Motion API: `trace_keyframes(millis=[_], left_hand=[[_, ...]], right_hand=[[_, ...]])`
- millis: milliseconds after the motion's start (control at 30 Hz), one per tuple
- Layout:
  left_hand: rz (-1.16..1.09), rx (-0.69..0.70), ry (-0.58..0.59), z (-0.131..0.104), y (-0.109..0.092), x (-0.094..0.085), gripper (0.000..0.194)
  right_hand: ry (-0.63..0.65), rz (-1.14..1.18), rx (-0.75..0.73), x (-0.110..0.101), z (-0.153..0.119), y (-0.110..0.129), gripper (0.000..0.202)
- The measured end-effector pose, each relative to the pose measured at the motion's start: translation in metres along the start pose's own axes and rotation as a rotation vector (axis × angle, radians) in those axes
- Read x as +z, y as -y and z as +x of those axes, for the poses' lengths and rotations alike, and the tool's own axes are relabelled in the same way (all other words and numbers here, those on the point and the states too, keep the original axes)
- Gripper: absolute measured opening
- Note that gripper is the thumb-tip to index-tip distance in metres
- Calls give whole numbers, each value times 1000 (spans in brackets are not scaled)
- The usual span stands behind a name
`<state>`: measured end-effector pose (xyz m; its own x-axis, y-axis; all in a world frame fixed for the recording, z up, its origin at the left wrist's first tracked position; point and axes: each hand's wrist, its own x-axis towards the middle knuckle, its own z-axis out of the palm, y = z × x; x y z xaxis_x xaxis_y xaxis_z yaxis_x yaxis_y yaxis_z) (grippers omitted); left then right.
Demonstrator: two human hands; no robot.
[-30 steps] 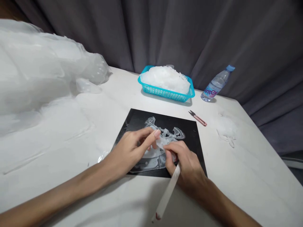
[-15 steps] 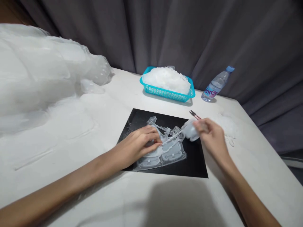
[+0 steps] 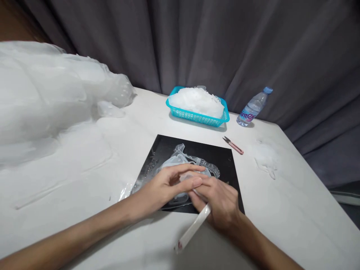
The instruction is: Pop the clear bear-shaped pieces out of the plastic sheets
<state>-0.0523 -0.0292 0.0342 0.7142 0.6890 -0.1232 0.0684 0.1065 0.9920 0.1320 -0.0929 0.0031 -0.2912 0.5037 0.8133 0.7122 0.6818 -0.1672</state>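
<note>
On the black mat [image 3: 228,161] lies a translucent plastic sheet with moulded shapes [image 3: 180,152], largely covered by my hands. My left hand [image 3: 171,183] pinches a small translucent piece [image 3: 185,176] between thumb and fingers, over the sheet. Pressed against it from the right, my right hand [image 3: 221,197] is curled round a slim white stick [image 3: 194,228], which slants down past the mat's front edge and has a reddish spot near its end. What lies between the two hands is partly hidden.
Pink-handled snips [image 3: 233,145] lie behind the mat's right corner. Farther back stand a blue basket [image 3: 197,117] heaped with white pieces and a water bottle [image 3: 253,108]. Translucent plastic [image 3: 50,97] is piled left; scraps [image 3: 266,155] lie right.
My right hand has come left and nearer, joining my left hand; the white stick now shows in it. The translucent piece it held at the right has left that spot. The snips are uncovered.
</note>
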Motion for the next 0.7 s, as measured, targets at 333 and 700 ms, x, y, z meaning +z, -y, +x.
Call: trace_keyframes(millis=[333,700], left_hand=[[-221,47,66,-6,8,-3,53],[40,68,67,-9,-4,-3,52]], right_hand=[[148,112,73,-7,-1,-2,20],[178,438,566,-14,6,-16,23]])
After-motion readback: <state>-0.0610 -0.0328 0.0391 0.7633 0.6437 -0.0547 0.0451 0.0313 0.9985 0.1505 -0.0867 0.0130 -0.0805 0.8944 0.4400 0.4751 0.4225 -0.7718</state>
